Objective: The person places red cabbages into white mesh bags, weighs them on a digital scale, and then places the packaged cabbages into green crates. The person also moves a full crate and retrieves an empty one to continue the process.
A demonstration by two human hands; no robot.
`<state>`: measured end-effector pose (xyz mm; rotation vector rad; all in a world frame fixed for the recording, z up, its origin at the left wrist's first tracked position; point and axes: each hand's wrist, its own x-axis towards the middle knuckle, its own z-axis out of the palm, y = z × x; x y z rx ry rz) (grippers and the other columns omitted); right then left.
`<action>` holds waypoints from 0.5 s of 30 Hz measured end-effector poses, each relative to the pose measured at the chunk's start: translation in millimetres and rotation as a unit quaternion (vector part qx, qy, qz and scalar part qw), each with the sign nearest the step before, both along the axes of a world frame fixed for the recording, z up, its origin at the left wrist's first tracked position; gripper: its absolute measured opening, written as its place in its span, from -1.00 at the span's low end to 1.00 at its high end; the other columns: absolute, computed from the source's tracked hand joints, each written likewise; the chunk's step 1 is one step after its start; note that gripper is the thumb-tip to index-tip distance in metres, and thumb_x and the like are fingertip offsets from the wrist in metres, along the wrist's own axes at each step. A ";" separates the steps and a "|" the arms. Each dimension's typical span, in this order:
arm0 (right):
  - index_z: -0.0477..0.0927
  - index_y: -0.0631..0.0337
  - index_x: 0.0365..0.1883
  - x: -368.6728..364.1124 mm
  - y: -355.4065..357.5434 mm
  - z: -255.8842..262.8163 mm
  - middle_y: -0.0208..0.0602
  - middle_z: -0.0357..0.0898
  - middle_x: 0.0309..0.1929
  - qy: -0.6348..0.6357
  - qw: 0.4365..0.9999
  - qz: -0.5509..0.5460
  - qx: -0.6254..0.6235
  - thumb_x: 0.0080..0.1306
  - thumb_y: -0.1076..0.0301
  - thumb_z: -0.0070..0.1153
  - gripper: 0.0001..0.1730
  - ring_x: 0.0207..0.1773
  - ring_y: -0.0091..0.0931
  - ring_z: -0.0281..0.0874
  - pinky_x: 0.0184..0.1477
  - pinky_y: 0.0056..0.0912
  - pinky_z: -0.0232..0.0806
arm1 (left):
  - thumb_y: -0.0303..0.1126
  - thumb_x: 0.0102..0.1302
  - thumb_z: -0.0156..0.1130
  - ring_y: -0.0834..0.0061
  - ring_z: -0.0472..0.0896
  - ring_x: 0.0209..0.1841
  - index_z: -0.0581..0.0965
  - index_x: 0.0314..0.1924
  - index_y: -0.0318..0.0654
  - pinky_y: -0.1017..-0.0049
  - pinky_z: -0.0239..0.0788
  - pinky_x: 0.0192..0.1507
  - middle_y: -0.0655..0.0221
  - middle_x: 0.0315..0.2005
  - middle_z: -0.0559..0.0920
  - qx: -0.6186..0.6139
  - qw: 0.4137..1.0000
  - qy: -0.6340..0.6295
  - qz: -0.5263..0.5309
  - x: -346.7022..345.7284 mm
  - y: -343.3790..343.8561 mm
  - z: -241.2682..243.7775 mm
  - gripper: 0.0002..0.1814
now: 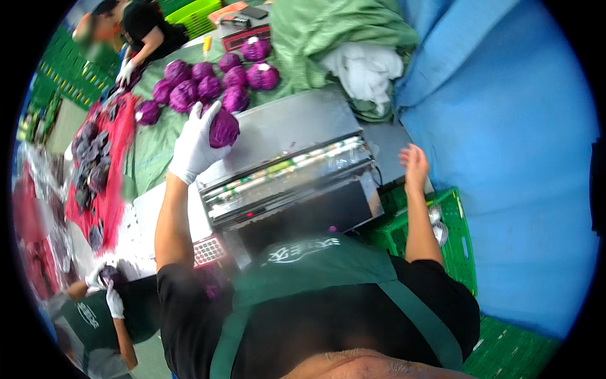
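My left hand (193, 148), in a white glove, grips a red cabbage (224, 130) above the left end of a metal-topped film-wrapping machine (296, 121). A film roll (303, 163) with coloured markings lies across the machine, in front of its metal top. Past that hand, several more red cabbages (183, 95) sit in a group on a green woven sheet (154, 139). My right hand (416, 166) is bare and holds nothing. It hangs to the right of the machine, beside a blue curtain (502, 156), with its fingers partly spread.
Below my right hand stands a green plastic crate (461, 237). A green woven sack (341, 23) with white cloth bulges at the back. Red netting (118, 142) with dark leaves lies left. One co-worker (90, 322) handles a cabbage at lower left; others work at upper left.
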<state>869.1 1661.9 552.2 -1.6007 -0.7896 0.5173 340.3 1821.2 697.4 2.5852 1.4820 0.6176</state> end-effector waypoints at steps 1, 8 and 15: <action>0.57 0.29 0.11 3.7 7.7 -2.7 -0.20 0.70 -0.13 0.007 1.000 0.022 -0.003 0.57 0.16 -0.02 -0.62 -0.21 -0.51 0.67 -0.22 -0.51 0.47 | -0.26 -0.14 0.56 -0.24 0.48 0.20 0.32 0.43 0.04 0.14 0.43 0.23 -0.23 0.32 0.33 -0.010 0.999 0.046 0.001 20.6 -7.2 4.7 0.04; 0.63 0.27 0.01 43.8 86.1 -35.0 -0.21 0.72 -0.21 -0.116 0.988 0.095 -0.028 0.48 0.27 0.08 -0.72 -0.23 -0.49 0.67 -0.19 -0.44 0.48 | -0.13 -0.22 0.57 0.05 0.58 0.11 0.32 0.41 0.11 0.16 0.59 -0.09 0.04 0.34 0.36 -0.035 0.948 0.314 0.025 120.3 -41.1 36.7 0.08; 0.58 0.25 0.13 76.0 258.3 37.0 0.04 0.59 0.08 -0.424 0.896 -0.013 0.129 0.27 0.19 0.32 -0.49 0.17 -0.05 0.49 0.22 -0.10 0.34 | -0.02 -0.18 0.63 -0.02 0.28 0.42 0.25 0.49 -0.04 0.06 0.07 0.42 0.05 0.42 0.28 -0.003 0.983 0.179 0.040 124.9 -72.7 13.1 0.19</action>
